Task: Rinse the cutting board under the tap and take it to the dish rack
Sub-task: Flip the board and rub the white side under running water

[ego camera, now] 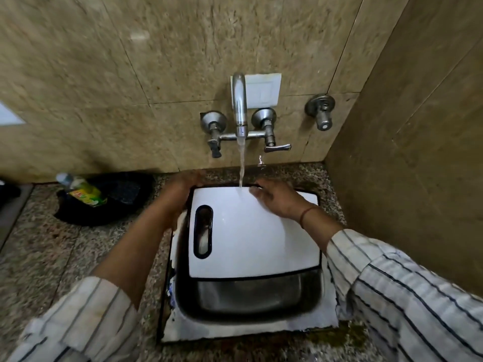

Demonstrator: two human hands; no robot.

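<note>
Over the sink (251, 296), the cutting board (248, 236) lies nearly flat and covers the far part of the basin, with its far edge under the tap (240, 105). The stream of water (242, 165) lands on that far edge and sheets across the white face. The board is white with a thin dark rim and has a long handle slot (203, 231) along its left side.

The left hand (183, 184) is blurred, but it appears to wrap round the far left corner and steady the board. The right hand (277, 199) lies on the top face just beside the stream, fingers loosely spread and touching the wet surface, gripping nothing.

The board looks like rigid plastic, so it should be light, stiff and unlikely to break. Wet, its smooth face will be slippery, so a flat palm will give little hold. The better grips are probably through the slot or a pinch across the rim, with the board tilted so the water runs off before it is carried.

On the speckled counter (52, 257) to the left, a green bottle (83, 192) lies on something dark. No dish rack is in view.
</note>
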